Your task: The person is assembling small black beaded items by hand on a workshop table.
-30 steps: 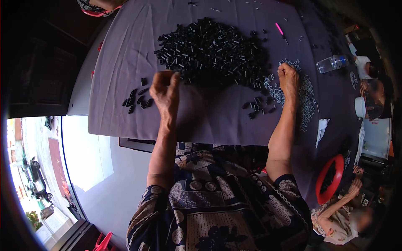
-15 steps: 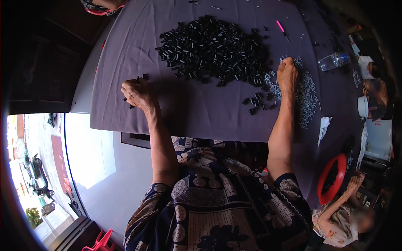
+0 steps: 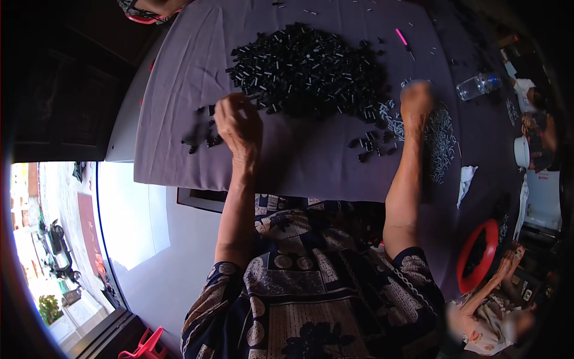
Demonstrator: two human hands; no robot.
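Presently, left hand (image 3: 238,122) curled beside small black pieces (image 3: 203,137), grip contents indiscernible; right hand (image 3: 415,99) likewise; pieces (image 3: 311,69) may be scattered off the grey cloth (image 3: 179,90) by a careless sweep.

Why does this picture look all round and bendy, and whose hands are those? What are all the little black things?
The camera sits on a person's head and looks down, and its very wide lens bends straight edges. The two arms coming up from the bottom belong to that person. The left hand hovers between the big pile of small black tubes and a small group of black pieces. The right hand rests by a heap of little silvery pieces. What either hand holds is too small to tell. Everything lies on a purple cloth over the table. A clear plastic bottle and a pink pen lie farther off.
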